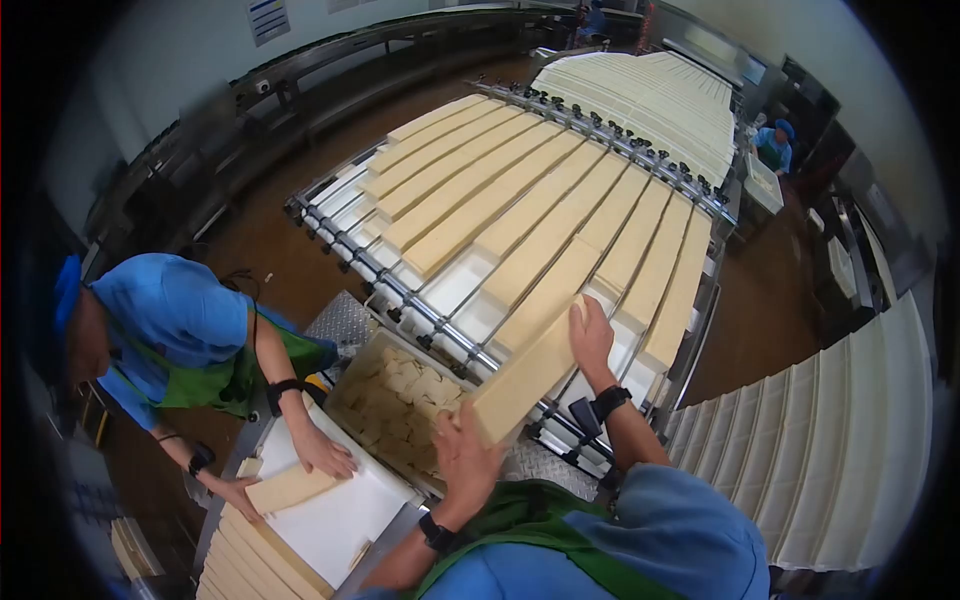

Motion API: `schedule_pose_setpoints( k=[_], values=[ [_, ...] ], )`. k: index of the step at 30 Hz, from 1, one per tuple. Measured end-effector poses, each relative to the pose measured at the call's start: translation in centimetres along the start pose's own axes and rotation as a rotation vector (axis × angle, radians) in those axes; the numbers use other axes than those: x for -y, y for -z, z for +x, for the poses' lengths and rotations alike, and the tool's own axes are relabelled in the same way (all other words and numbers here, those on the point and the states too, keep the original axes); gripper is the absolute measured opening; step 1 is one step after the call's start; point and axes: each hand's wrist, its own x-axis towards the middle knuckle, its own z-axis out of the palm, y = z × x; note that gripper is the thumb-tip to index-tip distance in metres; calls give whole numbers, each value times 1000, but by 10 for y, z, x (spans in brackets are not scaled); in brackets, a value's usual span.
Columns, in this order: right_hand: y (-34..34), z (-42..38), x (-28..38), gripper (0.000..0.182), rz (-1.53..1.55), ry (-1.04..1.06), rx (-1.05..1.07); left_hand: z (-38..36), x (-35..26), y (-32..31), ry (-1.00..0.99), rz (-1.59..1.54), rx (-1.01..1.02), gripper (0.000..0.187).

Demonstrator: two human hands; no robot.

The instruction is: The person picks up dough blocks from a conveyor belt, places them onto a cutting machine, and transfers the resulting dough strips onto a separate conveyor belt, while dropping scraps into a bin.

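Note:
A long, pale yellow slab, perhaps a stack of thin sheets, is held at a slant over the near end of the conveyor. My left hand grips its near end, fingers wrapped round the edge. At the far end, my right hand is closed on the same slab. Several similar long slabs lie side by side in lanes on the conveyor beyond. Below and left of the held slab stands a bin with broken pale pieces in it.
At left, a co-worker's hands rest on a shorter slab over a white board. A row of slabs lies beside it. Ribbed white sheets stand at right. Another person works farther back.

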Motion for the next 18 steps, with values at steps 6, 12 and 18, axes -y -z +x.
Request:
schedule_pose_setpoints(
  k=[6, 12, 18],
  values=[
    [-9, 43, -68, 54, -355, -34, 410, 40, -31, -42, -114, -23, 174, 80],
    [-3, 27, -45, 56, -511, 78, 104, 80, -39, -76, -190, -82, 236, 59],
    [21, -46, -38, 58, -117, 214, 236, 78, -35, -88, -216, -112, 114, 52]
  ],
)
